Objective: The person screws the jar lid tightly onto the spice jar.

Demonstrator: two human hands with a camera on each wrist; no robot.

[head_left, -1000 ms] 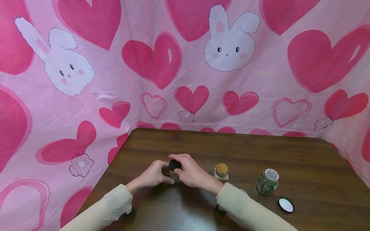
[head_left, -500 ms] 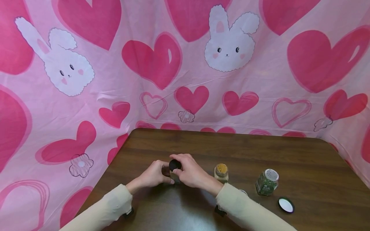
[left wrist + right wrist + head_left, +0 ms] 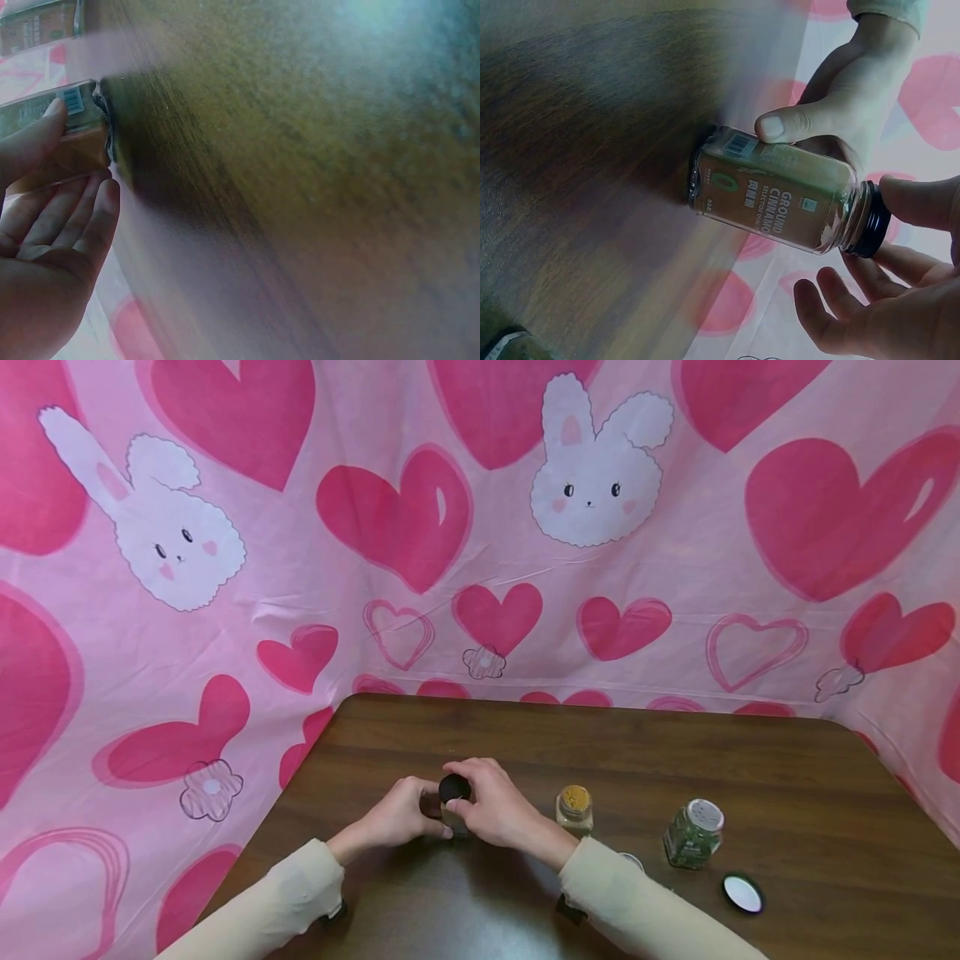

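A clear glass spice jar of ground cinnamon (image 3: 772, 191) stands upright on the wooden table, its brown contents and printed label showing in the right wrist view. My left hand (image 3: 397, 814) grips the jar low on its body, thumb on one side and fingers on the other. On top is a black screw lid (image 3: 453, 787), and my right hand (image 3: 497, 806) pinches it between thumb and fingers. The lid (image 3: 871, 221) sits on the jar's neck. In the left wrist view, the jar's base (image 3: 105, 124) meets the tabletop.
Right of my hands stands a lidless jar of yellow-brown powder (image 3: 575, 808). Farther right is a jar of green herbs (image 3: 692, 837) with a perforated top. A black-rimmed lid (image 3: 742, 893) lies upturned beside it. Another round lid (image 3: 632, 859) is mostly behind my right sleeve.
Both hands stay at the cinnamon jar. The right fingers and thumb shift very slightly around the lid; nothing else visibly moves.
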